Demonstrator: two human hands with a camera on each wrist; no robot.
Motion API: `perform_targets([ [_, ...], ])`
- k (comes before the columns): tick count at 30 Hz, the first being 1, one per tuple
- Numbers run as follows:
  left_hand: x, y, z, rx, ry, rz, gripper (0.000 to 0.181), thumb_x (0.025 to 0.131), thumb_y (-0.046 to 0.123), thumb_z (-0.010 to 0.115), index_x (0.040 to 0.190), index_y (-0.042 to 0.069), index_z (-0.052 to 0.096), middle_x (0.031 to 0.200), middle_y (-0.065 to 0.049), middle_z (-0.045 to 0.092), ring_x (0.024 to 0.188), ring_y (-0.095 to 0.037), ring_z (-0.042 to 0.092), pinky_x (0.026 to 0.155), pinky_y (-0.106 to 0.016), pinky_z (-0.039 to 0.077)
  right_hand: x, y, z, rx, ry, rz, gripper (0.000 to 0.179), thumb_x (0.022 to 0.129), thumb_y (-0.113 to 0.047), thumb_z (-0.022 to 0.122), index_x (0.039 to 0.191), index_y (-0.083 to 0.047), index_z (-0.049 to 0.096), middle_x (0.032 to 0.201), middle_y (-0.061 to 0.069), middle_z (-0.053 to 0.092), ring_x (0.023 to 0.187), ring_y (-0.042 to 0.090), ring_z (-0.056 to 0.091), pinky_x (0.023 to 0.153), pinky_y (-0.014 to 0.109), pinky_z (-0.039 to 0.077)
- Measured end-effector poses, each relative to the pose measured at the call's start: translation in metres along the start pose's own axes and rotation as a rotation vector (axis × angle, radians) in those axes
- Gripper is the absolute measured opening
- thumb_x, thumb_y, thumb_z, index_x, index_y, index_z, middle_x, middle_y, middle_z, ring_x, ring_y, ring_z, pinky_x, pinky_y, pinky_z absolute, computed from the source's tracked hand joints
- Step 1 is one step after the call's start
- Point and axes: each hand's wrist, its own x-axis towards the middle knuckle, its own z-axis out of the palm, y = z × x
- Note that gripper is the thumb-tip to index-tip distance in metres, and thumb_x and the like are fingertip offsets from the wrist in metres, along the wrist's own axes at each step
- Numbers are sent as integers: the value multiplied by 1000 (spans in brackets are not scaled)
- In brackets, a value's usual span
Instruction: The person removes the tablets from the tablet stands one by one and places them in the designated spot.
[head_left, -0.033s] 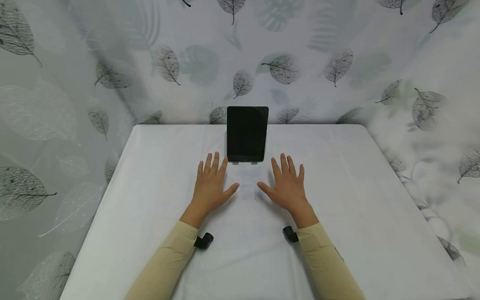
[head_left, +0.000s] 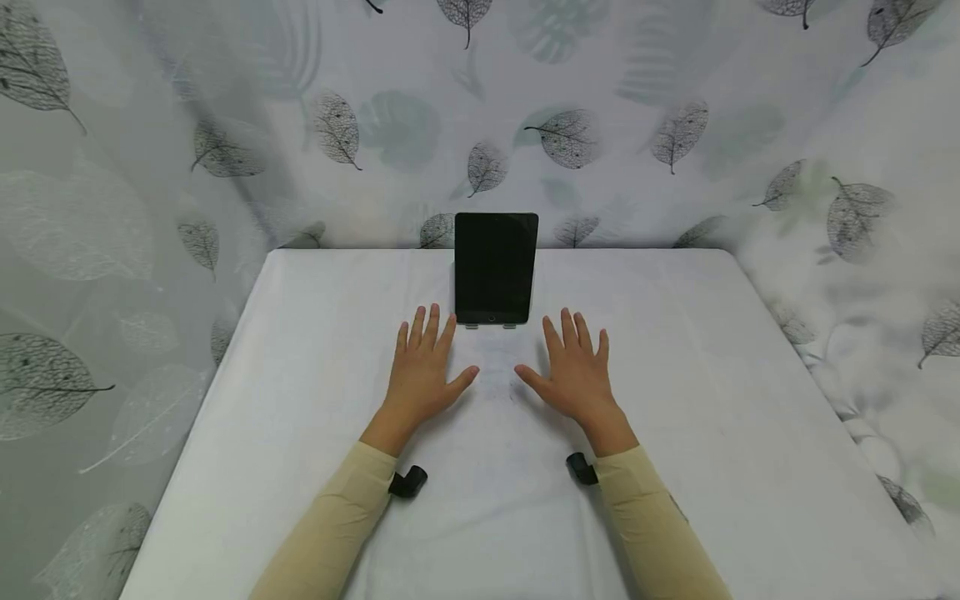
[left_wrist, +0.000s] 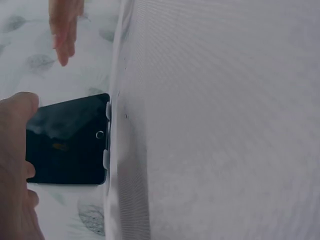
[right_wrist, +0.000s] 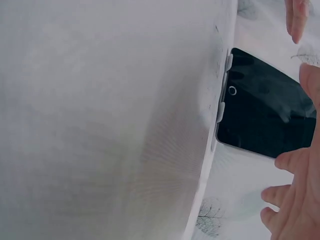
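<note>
A black tablet (head_left: pixel 496 267) stands up at the middle of the far edge of the white table (head_left: pixel 675 350). Its long side runs up and down, and it is taller than it is wide. The round button is at the bottom end, and the top end pokes up past the table's far edge. The dark screen faces the person. Two small grey clips (head_left: pixel 472 326) hold its bottom edge.

The left hand (head_left: pixel 422 367) is up over the table, near the tablet's bottom left corner. Its fingers are straight and a little spread, and its thumb sticks out to the right. The right hand (head_left: pixel 573 367) is up over the table too, near the bottom right corner. Its fingers are straight and spread, and its thumb points left, at the other thumb.

Both sleeves (head_left: pixel 330 521) are yellowish. Behind the table hangs a pale curtain (head_left: pixel 592 75) with leaves on it.
</note>
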Motion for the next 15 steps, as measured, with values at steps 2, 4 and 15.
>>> perform_targets([
  [2, 1, -2, 0, -28, 7, 3, 91, 97, 65, 50, 165, 13, 18, 173, -14, 7, 162, -32, -1, 130, -58, 4, 2, 0, 1, 17, 1, -9, 98, 92, -73, 53, 164, -14, 22, 172, 18, 13, 160, 39, 6, 123, 72, 2],
  [4, 3, -3, 2, -68, 20, 10, 89, 98, 62, 50, 165, 12, 17, 173, -15, 9, 161, -32, 1, 130, -59, 5, 2, 1, 2, 40, 9, -19, 97, 92, -71, 54, 164, -13, 23, 171, 18, 15, 159, 39, 8, 122, 73, 4],
  [15, 26, -4, 7, -536, 162, 20, 81, 101, 41, 57, 164, 7, 19, 171, -11, 21, 160, -28, 15, 130, -51, 16, 20, -1, 3, 374, 199, -53, 83, 97, -52, 61, 160, -7, 30, 162, 19, 35, 151, 38, 32, 123, 63, 25],
])
